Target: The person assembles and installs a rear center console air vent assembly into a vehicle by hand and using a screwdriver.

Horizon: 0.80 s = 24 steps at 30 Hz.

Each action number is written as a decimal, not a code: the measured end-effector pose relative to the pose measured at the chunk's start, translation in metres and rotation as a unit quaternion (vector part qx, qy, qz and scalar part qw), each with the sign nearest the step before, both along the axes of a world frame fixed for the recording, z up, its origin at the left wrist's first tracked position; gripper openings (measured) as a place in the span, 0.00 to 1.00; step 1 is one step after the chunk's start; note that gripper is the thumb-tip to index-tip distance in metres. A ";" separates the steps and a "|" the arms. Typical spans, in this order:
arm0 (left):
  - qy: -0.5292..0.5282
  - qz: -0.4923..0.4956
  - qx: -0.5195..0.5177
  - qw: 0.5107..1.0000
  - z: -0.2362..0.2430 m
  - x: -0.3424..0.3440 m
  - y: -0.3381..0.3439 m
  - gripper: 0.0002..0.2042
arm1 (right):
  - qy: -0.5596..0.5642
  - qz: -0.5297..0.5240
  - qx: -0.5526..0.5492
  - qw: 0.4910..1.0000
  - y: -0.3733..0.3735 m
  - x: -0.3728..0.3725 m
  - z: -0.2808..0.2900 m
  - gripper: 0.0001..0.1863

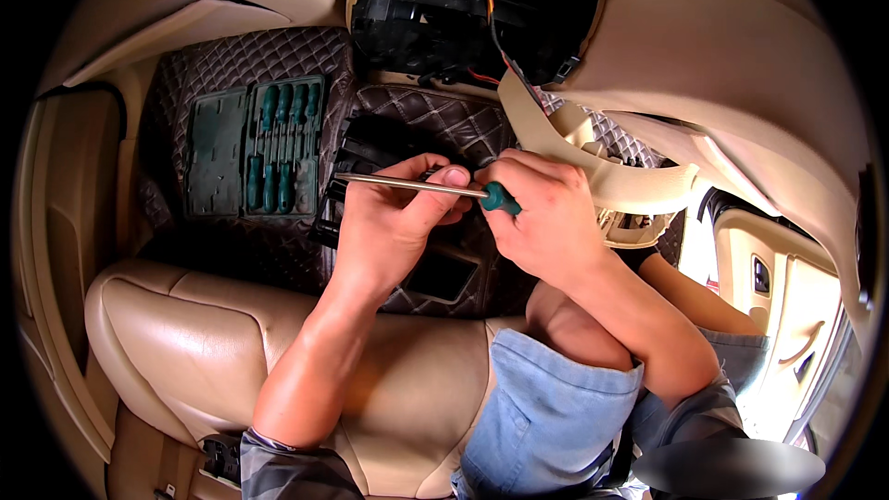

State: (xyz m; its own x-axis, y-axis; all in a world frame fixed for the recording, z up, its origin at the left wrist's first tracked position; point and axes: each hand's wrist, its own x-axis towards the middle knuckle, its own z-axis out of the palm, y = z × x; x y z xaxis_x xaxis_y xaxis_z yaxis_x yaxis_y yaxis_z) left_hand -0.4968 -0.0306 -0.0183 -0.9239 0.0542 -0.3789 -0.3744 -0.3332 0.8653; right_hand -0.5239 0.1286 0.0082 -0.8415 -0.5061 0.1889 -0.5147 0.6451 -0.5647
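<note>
My right hand is closed around the green handle of a screwdriver. Its metal shaft points left and crosses my left hand. The fingers of my left hand are curled with the thumb pressed in. A small dark piece shows between them, mostly hidden, and I cannot make out what it is. Below and behind my hands is a black plastic part on the quilted dark floor mat. Just beyond my right hand stands a curved beige trim panel.
On the mat at left lies an open green tool case with several green-handled screwdrivers. A black flat rectangular object lies below my hands. The beige seat is at the near side. An open black housing with loose wires is at the far side.
</note>
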 end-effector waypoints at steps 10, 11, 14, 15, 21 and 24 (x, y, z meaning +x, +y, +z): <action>0.170 -0.008 -0.184 0.968 -0.027 -0.004 -0.007 0.21 | 0.026 0.021 0.007 0.999 0.083 0.039 0.049 0.12; 0.177 -0.020 -0.219 0.959 -0.029 -0.003 -0.009 0.21 | -0.009 -0.002 0.024 1.000 0.108 0.047 0.060 0.10; 0.233 0.000 -0.331 0.915 -0.035 -0.001 -0.015 0.19 | -0.138 -0.072 0.117 0.981 0.175 0.067 0.094 0.07; 0.248 0.002 -0.345 0.905 -0.035 0.000 -0.010 0.19 | -0.194 -0.107 0.156 0.963 0.203 0.072 0.095 0.08; 0.273 0.151 -0.695 0.648 -0.036 0.021 0.001 0.27 | -0.271 -0.031 0.430 0.860 0.362 0.064 0.049 0.14; 0.038 0.115 -0.715 0.688 -0.099 0.043 -0.064 0.43 | -0.360 -0.052 0.479 0.799 0.338 0.028 0.014 0.17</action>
State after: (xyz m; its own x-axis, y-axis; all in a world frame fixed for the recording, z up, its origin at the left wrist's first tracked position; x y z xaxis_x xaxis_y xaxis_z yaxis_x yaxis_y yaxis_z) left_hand -0.4541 -0.0950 -0.1175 -0.8660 -0.4745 0.1575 -0.3890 0.8375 0.3838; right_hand -0.4961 0.4670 0.0221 -0.6046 -0.0478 -0.7951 -0.1935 0.9771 0.0884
